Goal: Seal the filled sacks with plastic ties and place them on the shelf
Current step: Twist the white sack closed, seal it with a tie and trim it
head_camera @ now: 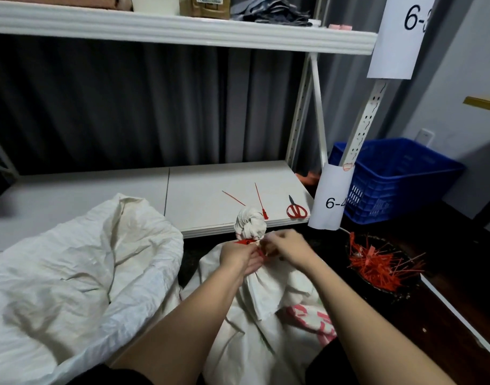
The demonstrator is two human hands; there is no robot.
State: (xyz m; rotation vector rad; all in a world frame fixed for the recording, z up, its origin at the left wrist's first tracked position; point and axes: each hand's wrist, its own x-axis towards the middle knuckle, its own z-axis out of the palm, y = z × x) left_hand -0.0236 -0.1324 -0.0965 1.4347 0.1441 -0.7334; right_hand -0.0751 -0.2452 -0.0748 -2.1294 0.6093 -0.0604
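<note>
A white filled sack [269, 329] stands in front of me, its neck twisted into a knob [250, 222]. A red plastic tie [245, 242] wraps the neck just below the knob. My left hand [238, 255] grips the gathered neck and the tie. My right hand [287, 247] pinches the tie at the neck's right side. A second white sack [80, 273] lies open and slumped at the left. Two loose red ties [259, 200] lie on the low white shelf [210, 187].
Red scissors [296, 209] lie on the shelf's right front corner. A black basket [413, 287] of several red ties sits on the floor at the right. A blue crate [399, 176] stands behind the shelf post. An upper shelf [182, 29] carries goods.
</note>
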